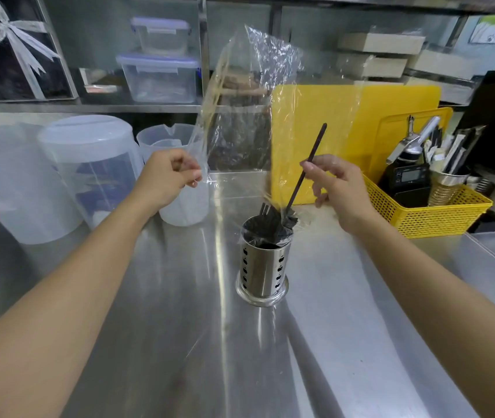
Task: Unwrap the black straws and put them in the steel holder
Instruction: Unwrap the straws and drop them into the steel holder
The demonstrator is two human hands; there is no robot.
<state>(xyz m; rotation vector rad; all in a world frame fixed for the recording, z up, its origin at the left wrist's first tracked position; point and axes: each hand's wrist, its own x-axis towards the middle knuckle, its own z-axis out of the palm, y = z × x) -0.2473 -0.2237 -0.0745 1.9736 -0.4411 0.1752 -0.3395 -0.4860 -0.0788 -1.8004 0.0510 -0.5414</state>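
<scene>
A person's two bare forearms reach forward over a shiny stainless steel counter (180, 342). At the centre stands a perforated cylindrical steel holder (263, 267), with a bunch of black straws (276, 221) leaning out of its top. The right hand (335, 188), at about two o'clock from the holder, pinches a single thin black straw (309, 164) between thumb and fingertips; the straw slants, its lower end down among the straws in the holder and its upper end pointing to one o'clock. The left hand (167, 176), at about ten o'clock from the holder, is clenched on the lower corner of a clear crinkled plastic wrapper (249, 95), which is held up in the air above the counter. Behind the left hand stand translucent plastic pitchers (89, 164). At three o'clock sits a yellow mesh plastic basket (430, 212) of utensils, with a yellow cutting board (346, 116) upright behind.
</scene>
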